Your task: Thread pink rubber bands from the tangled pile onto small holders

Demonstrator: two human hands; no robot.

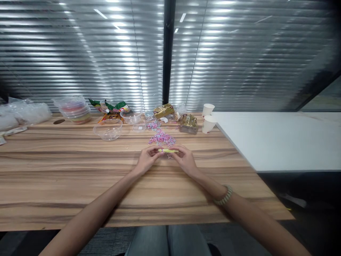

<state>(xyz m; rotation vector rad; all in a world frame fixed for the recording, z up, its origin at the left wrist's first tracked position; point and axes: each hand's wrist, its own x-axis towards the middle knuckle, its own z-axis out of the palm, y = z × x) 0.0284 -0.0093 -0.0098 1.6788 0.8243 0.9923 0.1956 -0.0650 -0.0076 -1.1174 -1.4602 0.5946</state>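
A thin yellow-green stick [168, 150] lies level between my two hands, just above the wooden table. My left hand [148, 158] pinches its left end, where a small purplish band shows. The right end is in the fingers of my right hand [185, 160]; a beaded bracelet circles that forearm. Right beyond the fingers spreads a loose pile of small pink, purple and pale blue pieces [162, 138], with a smaller heap [153, 124] behind it. A little pale piece sits on the table just under the stick.
Clear bowls [109, 130], stacked lidded tubs [76, 111], green snack bags [117, 106], gold packages [188, 123] and two paper cups [209, 124] line the back of the wooden table [80, 177]. Plastic bags [29, 112] lie far left. A white surface [293, 142] adjoins at right.
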